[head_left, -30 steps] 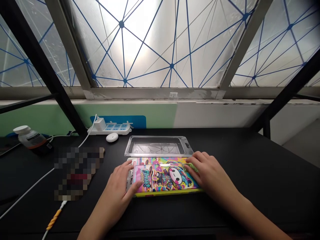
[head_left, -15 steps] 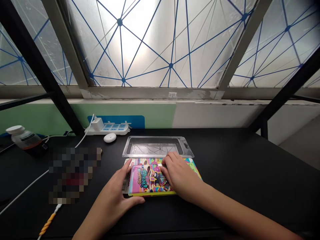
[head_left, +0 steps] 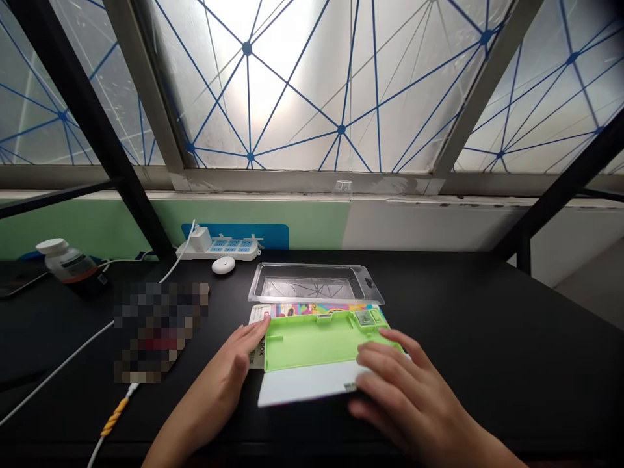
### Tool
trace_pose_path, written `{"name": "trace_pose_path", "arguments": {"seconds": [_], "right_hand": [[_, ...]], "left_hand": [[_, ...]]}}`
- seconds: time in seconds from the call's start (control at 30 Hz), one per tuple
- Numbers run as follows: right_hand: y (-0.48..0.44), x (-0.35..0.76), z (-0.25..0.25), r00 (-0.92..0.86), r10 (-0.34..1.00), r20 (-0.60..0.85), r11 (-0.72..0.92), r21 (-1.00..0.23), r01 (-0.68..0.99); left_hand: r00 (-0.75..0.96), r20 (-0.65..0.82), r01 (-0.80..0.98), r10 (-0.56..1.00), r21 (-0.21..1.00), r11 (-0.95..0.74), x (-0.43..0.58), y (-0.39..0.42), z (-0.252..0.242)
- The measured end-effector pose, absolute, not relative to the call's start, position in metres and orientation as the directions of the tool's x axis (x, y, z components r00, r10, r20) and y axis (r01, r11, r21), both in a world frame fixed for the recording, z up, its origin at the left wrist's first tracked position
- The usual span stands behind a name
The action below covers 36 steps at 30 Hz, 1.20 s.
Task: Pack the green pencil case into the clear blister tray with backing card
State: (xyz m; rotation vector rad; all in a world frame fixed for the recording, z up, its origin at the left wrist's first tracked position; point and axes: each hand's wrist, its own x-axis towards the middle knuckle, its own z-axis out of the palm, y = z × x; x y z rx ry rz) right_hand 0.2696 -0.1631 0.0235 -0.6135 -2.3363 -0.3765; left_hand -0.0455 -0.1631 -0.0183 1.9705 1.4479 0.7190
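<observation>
A flat case [head_left: 312, 344] lies open on the desk, with a bright green tray inside. Its lid [head_left: 307, 383] is folded down toward me, white inner face up. At the tray's far right corner is a small compartment with a grey piece [head_left: 363, 318] in it. My left hand [head_left: 229, 364] rests its outstretched fingers along the case's left edge. Over the right end of the lid is my right hand [head_left: 404, 383], fingers apart and a little blurred; whether it touches the lid is hard to tell. A colourful printed card [head_left: 257, 318] shows partly beneath the case.
A clear plastic package shell [head_left: 375, 289] lies just behind the case. Further left are a white power strip [head_left: 224, 248], a small white round-edged case [head_left: 223, 265], a bottle [head_left: 73, 263], a pixelated object [head_left: 160, 331] and a cable [head_left: 115, 416].
The case has gone from closed, with its printed cover up, to open with the lid folded toward me. My right hand has moved nearer and to the right; the view has shifted slightly.
</observation>
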Motion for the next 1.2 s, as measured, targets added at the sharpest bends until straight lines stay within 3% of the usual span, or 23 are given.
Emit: {"name": "trace_pose_path", "arguments": {"seconds": [0.17, 0.23, 0.4, 0.53, 0.67, 0.8, 0.97, 1.1, 1.2], "right_hand": [[-0.171, 0.313, 0.007, -0.754, 0.594, 0.282, 0.798, -0.081, 0.598], [-0.164, 0.329, -0.004, -0.715, 0.668, 0.209, 0.743, -0.121, 0.659], [-0.149, 0.349, -0.019, -0.535, 0.832, 0.15, 0.554, -0.285, 0.782], [-0.14, 0.348, -0.015, -0.445, 0.887, 0.122, 0.442, -0.502, 0.744], [-0.13, 0.342, -0.01, -0.264, 0.949, 0.171, 0.311, -0.645, 0.698], [-0.125, 0.337, -0.016, -0.233, 0.957, 0.171, 0.288, -0.632, 0.719], [-0.134, 0.336, -0.027, -0.254, 0.95, 0.18, 0.311, -0.573, 0.758], [-0.133, 0.334, -0.016, -0.253, 0.898, 0.36, 0.415, -0.505, 0.757], [-0.109, 0.326, 0.01, -0.234, 0.886, 0.401, 0.421, -0.484, 0.767]], "left_hand": [[0.212, 0.049, 0.741, 0.976, 0.643, -0.193, -0.038, -0.16, -0.019], [0.208, 0.081, 0.744, 0.975, 0.634, -0.211, -0.035, -0.159, -0.02], [0.137, 0.104, 0.74, 0.985, 0.65, -0.172, -0.033, -0.157, -0.022], [0.128, 0.089, 0.698, 0.988, 0.699, -0.154, -0.036, -0.157, -0.023], [0.171, 0.108, 0.591, 0.979, 0.784, -0.189, -0.04, -0.158, -0.024], [0.175, 0.104, 0.559, 0.979, 0.808, -0.185, -0.039, -0.157, -0.024], [0.156, 0.12, 0.638, 0.98, 0.746, -0.193, -0.035, -0.157, -0.024], [0.078, 0.303, 0.637, 0.95, 0.718, -0.281, -0.026, -0.154, -0.011], [0.019, 0.434, 0.696, 0.901, 0.641, -0.324, -0.016, -0.135, 0.013]]}}
